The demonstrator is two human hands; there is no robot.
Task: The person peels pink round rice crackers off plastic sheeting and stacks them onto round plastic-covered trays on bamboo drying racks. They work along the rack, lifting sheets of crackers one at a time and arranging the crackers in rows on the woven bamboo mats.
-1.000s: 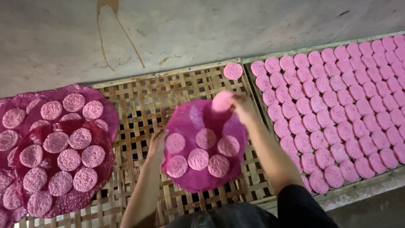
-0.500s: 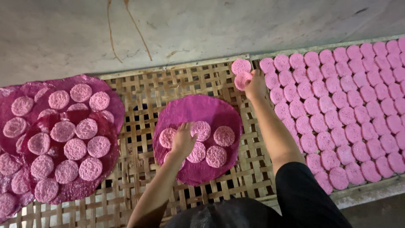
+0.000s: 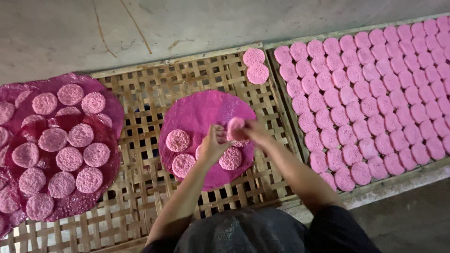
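A round magenta sheet (image 3: pixel 202 112) lies on a woven bamboo rack (image 3: pixel 154 89) in front of me, with a few pale pink round discs (image 3: pixel 178 140) on its near part. My right hand (image 3: pixel 253 130) lifts one pink disc (image 3: pixel 234 125) off the sheet, fingers pinched on it. My left hand (image 3: pixel 213 146) rests on the sheet beside it, fingers spread and touching the discs. Two pink discs (image 3: pixel 256 66) lie at the rack's far right corner.
A second rack (image 3: pixel 422 164) on the right is packed with several rows of pink discs (image 3: pixel 375 93). At the left, more magenta sheets (image 3: pixel 108 103) carry several discs. A grey concrete floor (image 3: pixel 187 23) runs behind the racks.
My right hand set a disc down beside the one at the rack's far corner, then came back to the sheet and picked up another. My left hand stayed on the sheet.
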